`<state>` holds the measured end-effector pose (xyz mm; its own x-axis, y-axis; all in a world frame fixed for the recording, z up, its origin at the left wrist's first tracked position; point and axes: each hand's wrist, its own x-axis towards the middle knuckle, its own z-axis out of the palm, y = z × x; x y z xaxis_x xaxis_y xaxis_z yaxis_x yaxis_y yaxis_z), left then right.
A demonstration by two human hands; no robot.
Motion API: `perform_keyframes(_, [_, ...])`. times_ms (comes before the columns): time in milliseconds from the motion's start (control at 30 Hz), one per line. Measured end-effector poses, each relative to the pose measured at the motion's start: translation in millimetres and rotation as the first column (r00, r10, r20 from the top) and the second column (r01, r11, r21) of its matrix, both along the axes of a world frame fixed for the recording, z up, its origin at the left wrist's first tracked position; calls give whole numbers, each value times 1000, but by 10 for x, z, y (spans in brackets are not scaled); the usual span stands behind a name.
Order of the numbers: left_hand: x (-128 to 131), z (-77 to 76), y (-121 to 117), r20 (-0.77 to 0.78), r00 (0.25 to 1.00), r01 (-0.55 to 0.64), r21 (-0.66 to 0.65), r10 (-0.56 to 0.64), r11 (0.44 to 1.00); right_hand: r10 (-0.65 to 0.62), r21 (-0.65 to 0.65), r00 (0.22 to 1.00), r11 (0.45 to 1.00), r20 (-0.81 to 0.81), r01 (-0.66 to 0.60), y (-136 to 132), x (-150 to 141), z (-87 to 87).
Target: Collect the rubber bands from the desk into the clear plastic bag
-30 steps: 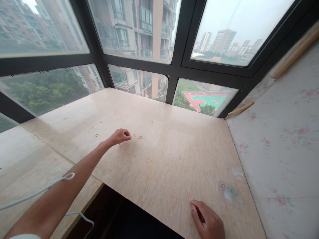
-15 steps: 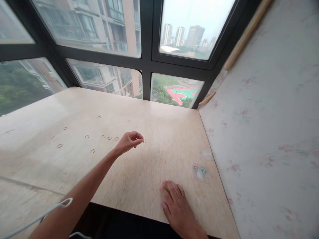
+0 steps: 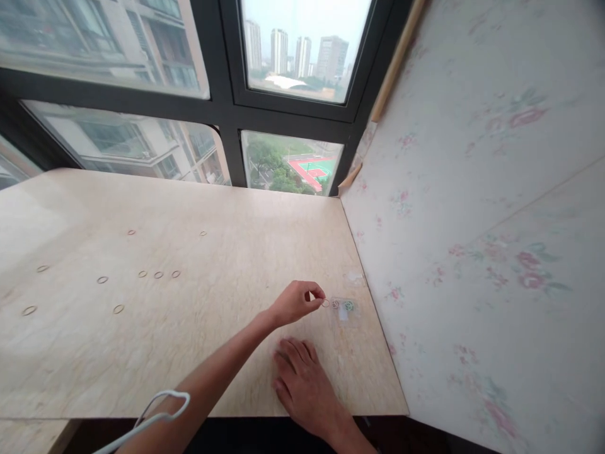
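My left hand (image 3: 299,304) reaches across to the right, thumb and forefinger pinching a thin reddish rubber band (image 3: 326,303). The band is just left of a clear plastic packet or tray (image 3: 352,320), close to its edge. Inside or on this lie a pink bundle of bands (image 3: 335,304) and a green one (image 3: 348,306), beside a whitish patch. My right hand (image 3: 306,383) lies palm down near the front edge of the marble-look surface, fingers stretched out and holding nothing.
Several thin bands lie scattered to the left, among them a red one (image 3: 131,232) and a yellowish one (image 3: 118,309). A white cable loop (image 3: 172,403) crosses my left forearm. Papered wall (image 3: 454,221) bounds the right side, windows the back.
My left hand has carried the band rightward to beside the clear plastic. My view has turned to the right. My right hand stays flat on the surface.
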<state>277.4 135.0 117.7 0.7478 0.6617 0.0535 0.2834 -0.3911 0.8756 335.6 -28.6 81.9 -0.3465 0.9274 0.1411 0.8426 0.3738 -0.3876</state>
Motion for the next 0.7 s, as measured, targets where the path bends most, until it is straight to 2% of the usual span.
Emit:
perform_keyframes(167, [322,-87,-122,-88,991,116,136,-104,984,-46,-28,993,999,-109,43,8,21,-5])
perform_keyframes(333, [326,-92,-126,-158,982,135,223,-101,966,-58,-48,979,998,-198,49,23,54,-3])
perform_keyframes(467, [135,-128,-51,-85,996,37,192,-21,981,-31,-67,968,998,-248,14,48,95,55])
perform_keyframes(567, [-105,-275,22,-63,992,-98,171,111,980,-22,-86,954,996,-298,-4,61,113,96])
perform_keyframes(700, [-448,-496,50,-38,963,-253,202,265,946,-35,-92,927,996,-373,1,70,140,58])
